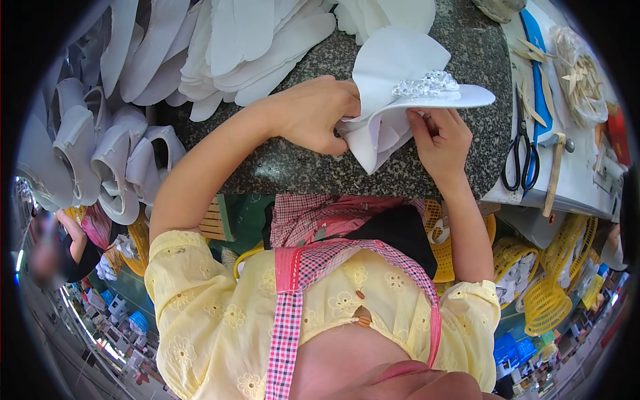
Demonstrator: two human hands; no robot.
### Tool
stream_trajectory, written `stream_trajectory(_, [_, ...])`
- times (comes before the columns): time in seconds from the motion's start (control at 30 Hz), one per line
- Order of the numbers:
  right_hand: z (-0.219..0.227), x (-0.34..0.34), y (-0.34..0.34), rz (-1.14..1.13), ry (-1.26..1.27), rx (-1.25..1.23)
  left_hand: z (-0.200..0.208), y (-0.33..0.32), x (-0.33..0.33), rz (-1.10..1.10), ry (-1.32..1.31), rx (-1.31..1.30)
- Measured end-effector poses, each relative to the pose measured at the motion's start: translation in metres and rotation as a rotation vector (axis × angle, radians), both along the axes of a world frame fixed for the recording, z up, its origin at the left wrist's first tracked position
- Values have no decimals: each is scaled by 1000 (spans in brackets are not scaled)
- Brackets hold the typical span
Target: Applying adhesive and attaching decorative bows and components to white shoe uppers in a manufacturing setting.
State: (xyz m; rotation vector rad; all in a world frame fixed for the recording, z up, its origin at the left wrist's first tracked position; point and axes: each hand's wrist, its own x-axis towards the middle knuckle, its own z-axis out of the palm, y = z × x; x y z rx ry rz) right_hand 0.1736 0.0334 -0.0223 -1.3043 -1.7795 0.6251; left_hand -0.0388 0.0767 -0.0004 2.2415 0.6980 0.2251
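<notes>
A white shoe upper (393,67), decorated with a cluster of clear beads (427,85), is held up over the speckled stone tabletop (293,167). Its flaps curve outward, and a folded part hangs down in front. My left hand (315,115) is closed on the upper's left edge, with the fingertips partly hidden by the white material. On the other side, my right hand (443,137) pinches the underside of the flap below the beads, thumb against curled fingers. Whether either hand also holds something small cannot be seen.
White sole-shaped sheets (253,47) lie piled at the back left, beside white shoes (120,157). Black scissors (521,159), a hammer (555,170) and a bag of pale pieces (579,80) rest on the right. Yellow baskets (548,305) stand lower right; another person (70,243) is far left.
</notes>
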Motion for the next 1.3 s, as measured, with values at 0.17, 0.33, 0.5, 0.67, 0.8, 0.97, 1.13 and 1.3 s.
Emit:
stream_trajectory(0.17, [-4, 2, 2, 6, -277, 282, 11, 2, 8, -12, 102, 0])
stream_trajectory(0.33, [7, 9, -11, -92, -118, 50, 5, 0, 10, -44, 26, 155])
stream_trajectory(0.5, [-6, 29, -16, 370, -96, -17, 10, -2, 3, -131, 202, 1])
stream_trajectory(0.67, [2, 26, -4, 656, -312, 162, 10, -25, -27, 302, -355, 26])
stream_trajectory(0.8, [10, 17, -14, 572, -458, -24, 78, -72, -11, -82, -8, 518])
stream_trajectory(0.97, [23, 4, -1, 505, -385, 116, 57, -56, 28, -47, 65, 867])
stream_trajectory(1.13, [24, -17, -7, 446, -332, 304, 21, -84, -15, 129, 60, 1049])
stream_trajectory(1.3, [21, -32, -11, 374, -679, 185, 8, -94, -12, 160, 74, 1040])
